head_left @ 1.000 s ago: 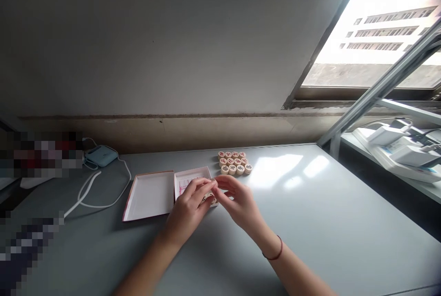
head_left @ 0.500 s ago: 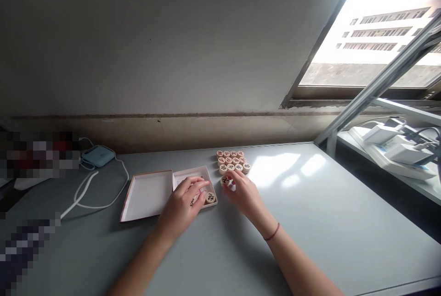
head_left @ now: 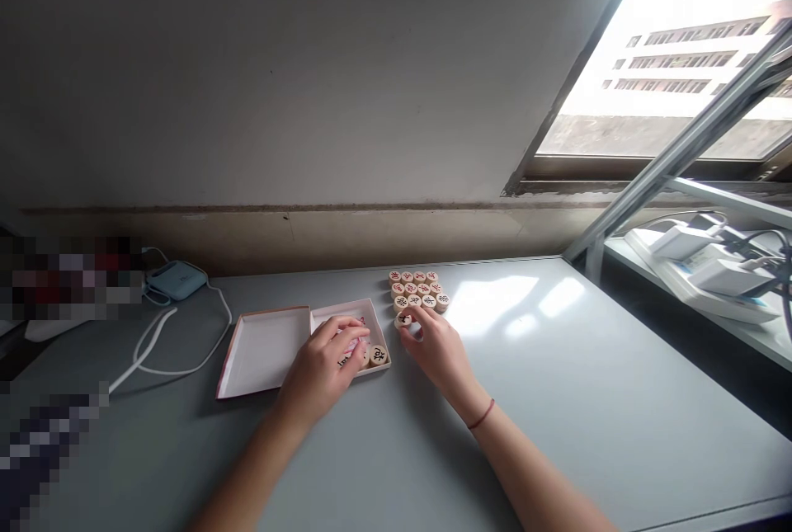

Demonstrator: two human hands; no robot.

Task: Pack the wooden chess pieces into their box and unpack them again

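My right hand [head_left: 436,348] pinches a round wooden Chinese chess piece [head_left: 403,321] with a black character between thumb and fingers. That piece is at the front left of a block of similar pieces [head_left: 414,301], laid in rows on the table, with red characters at the back and black ones in front. My left hand [head_left: 325,363] hovers over the open white box [head_left: 384,340], thumb and fingers apart. Beneath and beside its fingers lie several black-lettered pieces, one clearly seen as a loose chess piece [head_left: 378,355] in the box corner, and some pink-printed plastic wrapping [head_left: 351,348].
The box's lid [head_left: 263,350] lies open on the left. Beyond it are a blue device [head_left: 177,280] and a white cable [head_left: 186,372]. A wall runs along the table's back edge. On the right, a metal frame stands before a shelf with white chargers [head_left: 730,268].
My right hand has shifted the piece slightly left and back, closer to the front row. My left hand has moved a little left, showing more of the wrapping and pieces in the box.
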